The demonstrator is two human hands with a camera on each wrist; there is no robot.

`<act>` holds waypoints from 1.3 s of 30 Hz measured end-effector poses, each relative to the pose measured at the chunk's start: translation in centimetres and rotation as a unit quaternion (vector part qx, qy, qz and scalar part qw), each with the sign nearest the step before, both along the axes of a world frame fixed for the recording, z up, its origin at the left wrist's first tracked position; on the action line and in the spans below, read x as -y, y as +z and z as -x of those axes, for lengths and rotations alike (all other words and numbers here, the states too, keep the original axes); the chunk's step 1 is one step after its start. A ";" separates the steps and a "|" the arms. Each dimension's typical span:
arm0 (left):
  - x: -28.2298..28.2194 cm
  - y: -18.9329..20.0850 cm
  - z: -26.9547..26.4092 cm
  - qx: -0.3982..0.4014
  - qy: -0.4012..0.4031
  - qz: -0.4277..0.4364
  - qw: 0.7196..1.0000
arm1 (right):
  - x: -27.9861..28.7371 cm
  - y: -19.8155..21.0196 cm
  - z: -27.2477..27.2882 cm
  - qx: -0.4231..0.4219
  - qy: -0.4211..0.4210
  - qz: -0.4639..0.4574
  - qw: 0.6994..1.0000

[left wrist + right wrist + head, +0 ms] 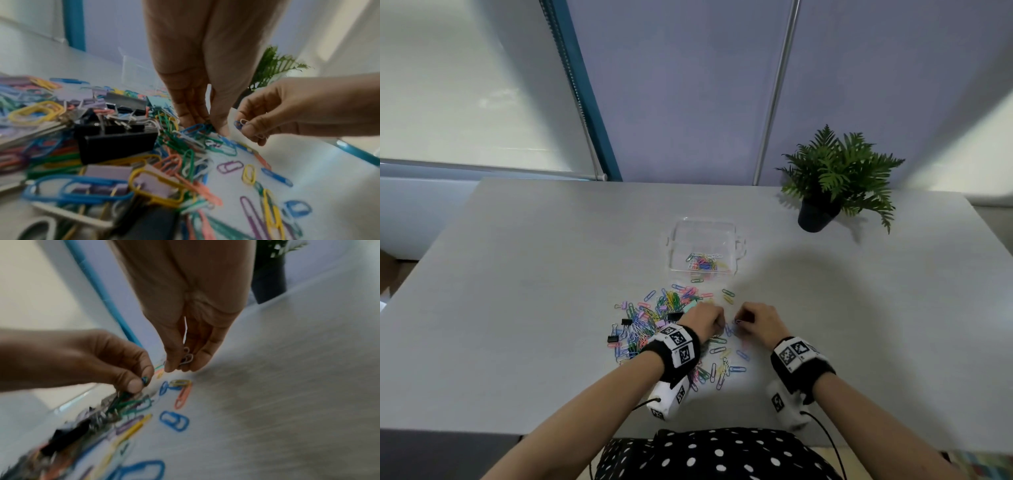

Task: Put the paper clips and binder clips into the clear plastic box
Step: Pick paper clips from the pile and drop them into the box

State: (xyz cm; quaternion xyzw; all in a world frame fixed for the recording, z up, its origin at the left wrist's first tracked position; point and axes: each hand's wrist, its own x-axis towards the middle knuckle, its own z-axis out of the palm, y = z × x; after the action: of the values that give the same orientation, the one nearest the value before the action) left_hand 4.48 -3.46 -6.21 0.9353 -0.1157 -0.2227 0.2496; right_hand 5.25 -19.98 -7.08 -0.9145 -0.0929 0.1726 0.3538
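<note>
A heap of coloured paper clips (654,318) with black and lilac binder clips (613,338) lies on the grey table (517,291). The clear plastic box (703,251) stands just beyond it, with several clips inside. My left hand (705,320) is down at the heap's right edge, its fingertips (220,128) pinching green and blue paper clips (145,380). My right hand (755,320) hovers close beside it and pinches white and blue paper clips (240,124), also seen as paper clips (186,359) in the right wrist view.
A potted fern (835,178) in a dark pot stands at the back right of the table. Loose paper clips (726,363) are scattered between my wrists. A large black binder clip (115,141) lies close to my left hand. The table's front edge is near my body.
</note>
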 end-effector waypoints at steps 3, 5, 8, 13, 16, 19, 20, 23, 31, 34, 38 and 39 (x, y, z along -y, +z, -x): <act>-0.6 0.5 -0.6 -0.020 0.045 0.069 0.996 | 0.8 0.3 -0.4 -0.033 -0.052 -0.073 0.995; -1.0 1.4 -1.1 -0.035 0.091 0.121 0.988 | 1.1 0.5 -0.4 -0.072 -0.082 -0.128 0.986; -1.8 3.3 -2.5 -0.064 0.176 0.233 0.954 | 1.3 0.7 -0.5 -0.129 -0.117 -0.192 0.966; -3.5 5.6 -7.6 -0.018 0.281 0.299 0.912 | 0.5 2.2 -1.8 -0.182 -0.183 -0.293 0.921; -4.6 4.7 -10.5 -0.035 0.345 0.324 0.880 | -0.5 3.7 -3.8 -0.177 -0.197 -0.329 0.906; -5.3 3.5 -12.0 -0.064 0.404 0.326 0.852 | -1.9 5.0 -6.6 -0.176 -0.222 -0.375 0.883; -5.4 3.2 -12.2 -0.079 0.415 0.331 0.844 | -2.4 5.2 -7.5 -0.179 -0.236 -0.390 0.872; -5.0 4.3 -11.5 -0.127 0.399 0.327 0.847 | -3.6 5.5 -9.5 -0.202 -0.262 -0.409 0.851; -5.0 6.3 -8.2 -0.104 0.253 0.282 0.920 | -4.2 4.7 -8.9 -0.165 -0.143 -0.272 0.937; -5.3 5.6 -5.9 -0.107 0.158 0.251 0.949 | -2.5 4.9 -6.9 -0.076 -0.046 -0.165 0.982; -4.8 4.2 -2.4 -0.092 0.038 0.124 0.987 | 0.5 4.2 -3.2 -0.010 0.079 0.014 0.997; -4.4 3.8 -1.7 -0.076 0.000 0.085 0.993 | 1.1 3.8 -2.3 -0.024 0.112 0.061 0.992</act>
State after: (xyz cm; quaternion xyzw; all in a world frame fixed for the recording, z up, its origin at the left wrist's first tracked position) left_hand 6.23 0.96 -2.39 0.8910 -0.1146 -0.2822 0.3367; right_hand 7.51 -21.13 -3.25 -0.9137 -0.1750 0.2386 0.2784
